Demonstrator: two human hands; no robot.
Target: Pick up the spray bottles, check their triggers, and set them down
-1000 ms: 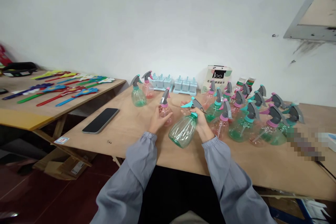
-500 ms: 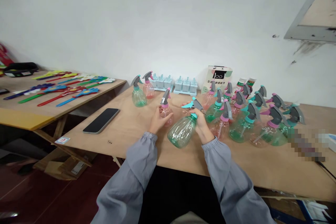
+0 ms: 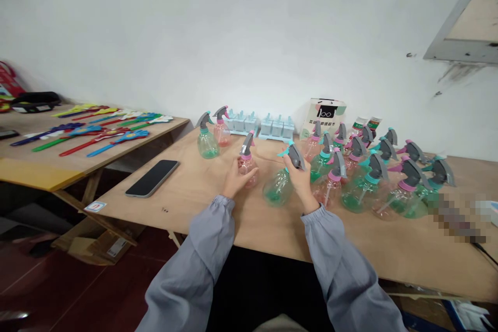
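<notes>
My left hand (image 3: pixel 236 177) is wrapped round the body of a pink spray bottle (image 3: pixel 249 166) that stands upright on the table (image 3: pixel 218 207). Just right of it, my right hand (image 3: pixel 300 174) grips the grey and teal spray head of a green bottle (image 3: pixel 278 188). That green bottle is nearly upright, its base at the tabletop. Many more pink and green spray bottles (image 3: pixel 363 187) stand close together right of my right hand. Behind my left hand are another green bottle (image 3: pixel 208 142) and another pink one (image 3: pixel 222 132).
A black phone (image 3: pixel 152 178) lies at the left. Light blue moulds (image 3: pixel 277 127) and a printed box (image 3: pixel 322 116) stand by the wall. Coloured hand-shaped sticks (image 3: pixel 101 135) lie on the other table (image 3: pixel 46 172). A pixelated object (image 3: pixel 457 218) is at the right.
The green bottle in my right hand has gone from tilted to nearly upright, and its base has moved back and down. My left hand stays on the pink bottle.
</notes>
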